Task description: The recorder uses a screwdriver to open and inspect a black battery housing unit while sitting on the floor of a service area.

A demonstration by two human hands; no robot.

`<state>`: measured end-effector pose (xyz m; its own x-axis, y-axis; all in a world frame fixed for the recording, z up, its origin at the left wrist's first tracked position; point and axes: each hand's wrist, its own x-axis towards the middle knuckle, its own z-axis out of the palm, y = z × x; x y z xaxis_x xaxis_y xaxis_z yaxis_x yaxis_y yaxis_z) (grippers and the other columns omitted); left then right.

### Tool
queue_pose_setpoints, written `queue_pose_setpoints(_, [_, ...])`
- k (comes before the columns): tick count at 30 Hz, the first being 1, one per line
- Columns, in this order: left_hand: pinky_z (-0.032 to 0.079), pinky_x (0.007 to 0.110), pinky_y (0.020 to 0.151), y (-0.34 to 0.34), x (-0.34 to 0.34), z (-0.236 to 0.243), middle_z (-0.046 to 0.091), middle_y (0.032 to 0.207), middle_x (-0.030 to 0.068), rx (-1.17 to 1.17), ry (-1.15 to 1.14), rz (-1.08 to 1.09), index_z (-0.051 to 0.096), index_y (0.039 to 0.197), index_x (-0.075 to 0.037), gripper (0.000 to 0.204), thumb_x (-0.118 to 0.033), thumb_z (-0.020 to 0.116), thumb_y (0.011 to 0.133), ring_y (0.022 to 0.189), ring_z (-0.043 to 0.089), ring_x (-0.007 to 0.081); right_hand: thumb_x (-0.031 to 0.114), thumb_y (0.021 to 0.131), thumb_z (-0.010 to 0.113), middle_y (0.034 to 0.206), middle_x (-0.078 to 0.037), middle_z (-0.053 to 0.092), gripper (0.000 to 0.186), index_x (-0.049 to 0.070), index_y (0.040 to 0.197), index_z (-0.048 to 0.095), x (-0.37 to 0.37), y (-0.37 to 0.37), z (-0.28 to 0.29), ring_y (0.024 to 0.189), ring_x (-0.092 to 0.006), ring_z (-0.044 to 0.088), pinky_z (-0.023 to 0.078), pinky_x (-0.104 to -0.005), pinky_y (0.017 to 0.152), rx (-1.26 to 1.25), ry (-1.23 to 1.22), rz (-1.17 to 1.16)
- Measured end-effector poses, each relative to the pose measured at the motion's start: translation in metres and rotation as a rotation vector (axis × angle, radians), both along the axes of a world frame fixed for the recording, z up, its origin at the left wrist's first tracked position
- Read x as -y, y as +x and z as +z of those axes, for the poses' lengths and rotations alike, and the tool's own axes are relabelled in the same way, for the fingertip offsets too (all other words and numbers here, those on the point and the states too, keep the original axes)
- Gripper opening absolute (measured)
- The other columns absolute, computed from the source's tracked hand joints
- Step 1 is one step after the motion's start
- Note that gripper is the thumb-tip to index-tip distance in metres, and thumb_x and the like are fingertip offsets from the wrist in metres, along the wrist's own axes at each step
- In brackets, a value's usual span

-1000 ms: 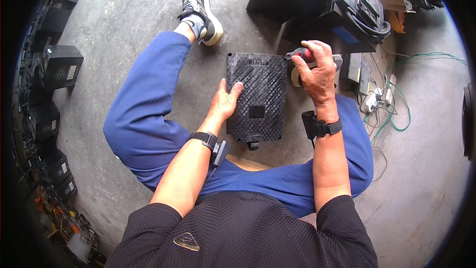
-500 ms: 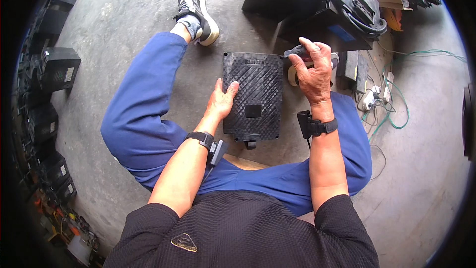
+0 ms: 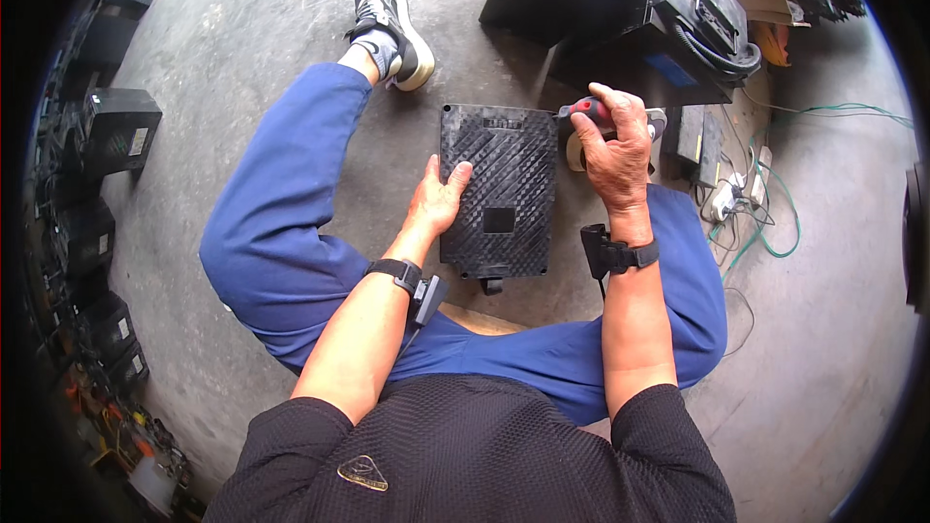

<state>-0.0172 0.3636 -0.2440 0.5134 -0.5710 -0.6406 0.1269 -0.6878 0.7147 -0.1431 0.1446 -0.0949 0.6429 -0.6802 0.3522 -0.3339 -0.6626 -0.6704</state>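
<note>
Between my knees is a black plastic case (image 3: 499, 174) with a diagonally ribbed face, a small plain rectangle low on it and a short tab at its near edge. My left hand (image 3: 441, 196) grips the case's left edge, thumb on the face and fingers down the side. At the case's far right corner my right hand (image 3: 620, 150) holds a screwdriver (image 3: 593, 110) by its red and black handle. The tool lies nearly level, its tip end pointing left at that corner. Whether the tip sits in a screw is too small to tell.
Large black metal boxes (image 3: 620, 48) with a coiled cable stand beyond my right hand. Right of my right knee are a power strip (image 3: 759, 174), plugs and green wires on the concrete floor (image 3: 232, 48). Black battery-like blocks (image 3: 121, 131) line the left side.
My right hand has turned with the screwdriver, so the red of its handle now shows. My left hand keeps its hold on the case.
</note>
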Motion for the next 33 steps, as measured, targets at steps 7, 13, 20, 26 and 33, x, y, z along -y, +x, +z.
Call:
queue_pose_setpoints(7, [0.032, 0.044, 0.12, 0.0, -0.001, -0.004, 0.042, 0.154, 0.0329, -0.005, -0.019, 0.012, 0.026, 0.157, 0.006, 0.119, -0.086, 0.05, 0.085, 0.147, 0.039, 0.0412, -0.004, 0.081, 0.074, 0.108, -0.01, 0.061, 0.04, 0.003, 0.12, 0.065, 0.006, 0.0, -0.007, 0.092, -0.0221, 0.063, 0.054, -0.0329, 0.085, 0.049, -0.052, 0.038])
queue_pose_setpoints(13, [0.032, 0.044, 0.12, 0.0, -0.002, -0.007, 0.042, 0.153, 0.0336, -0.002, -0.03, 0.01, 0.026, 0.157, 0.007, 0.12, -0.086, 0.05, 0.085, 0.146, 0.039, 0.0414, -0.004, 0.081, 0.074, 0.11, -0.011, 0.06, 0.038, 0.004, 0.118, 0.067, 0.004, -0.001, 0.0, 0.089, -0.0213, 0.062, 0.054, -0.0327, 0.084, -0.007, -0.012, 0.008])
queue_pose_setpoints(20, [0.033, 0.044, 0.12, -0.001, -0.001, -0.005, 0.042, 0.153, 0.0339, -0.001, -0.025, 0.02, 0.026, 0.157, 0.007, 0.119, -0.085, 0.05, 0.085, 0.146, 0.04, 0.0421, -0.004, 0.082, 0.074, 0.112, -0.012, 0.06, 0.038, 0.004, 0.119, 0.068, -0.001, -0.001, 0.0, 0.091, -0.0222, 0.063, 0.054, -0.0326, 0.085, 0.008, -0.033, -0.001])
queue_pose_setpoints(26, [0.033, 0.044, 0.12, 0.0, -0.001, -0.005, 0.042, 0.153, 0.034, -0.004, -0.03, 0.009, 0.026, 0.157, 0.007, 0.119, -0.085, 0.05, 0.085, 0.146, 0.039, 0.0419, -0.006, 0.083, 0.072, 0.113, -0.012, 0.06, 0.039, 0.003, 0.121, 0.066, 0.002, 0.001, 0.003, 0.095, -0.024, 0.063, 0.055, -0.0329, 0.085, -0.004, -0.058, 0.021])
queue_pose_setpoints(33, [0.033, 0.044, 0.12, 0.0, -0.002, -0.003, 0.042, 0.153, 0.033, -0.008, -0.017, 0.006, 0.025, 0.158, 0.006, 0.119, -0.086, 0.05, 0.085, 0.147, 0.039, 0.0411, -0.004, 0.083, 0.071, 0.118, -0.017, 0.065, 0.045, 0.003, 0.127, 0.064, 0.011, 0.007, 0.003, 0.107, -0.0345, 0.062, 0.051, -0.0403, 0.096, -0.088, -0.068, 0.1])
